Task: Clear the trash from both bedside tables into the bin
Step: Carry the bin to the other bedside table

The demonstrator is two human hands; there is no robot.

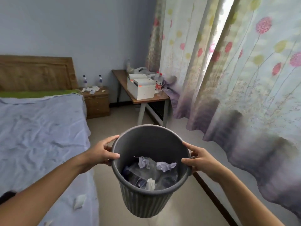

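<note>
The bed (40, 128) fills the left of your view, and the curtain (244, 79) hangs down the right, which leaves a floor passage between them. You stand in that passage, facing the far wall.

The long counter (125, 84) by the curtain carries white boxes (140, 88) and red-capped bottles (158, 80). Judge these as outside the task, since it is not a bedside table.

The bin (146, 201) is held off the floor, in front of you and over the passage. It is tilted slightly toward you, so its inside shows: crumpled paper (166, 166) and clear plastic lie at the bottom. This suggests one table is probably already cleared.

The bedside table (96, 101) stands beside the headboard (35, 74), well apart from the bin. Its top carries two water bottles (84, 81) at the back and a heap of crumpled tissues (92, 89) in front. This is the trash that remains.

Your left hand (104, 154) is clamped on the left rim, thumb inside and fingers outside. Your right hand (197, 158) is clamped on the right rim in the same way. The hands are apart, one on each side, which keeps the bin level and stops the load from spilling.

Carrying the bin to the table shortens each transfer. Set it down just beside the table, so both hands are free.
</note>
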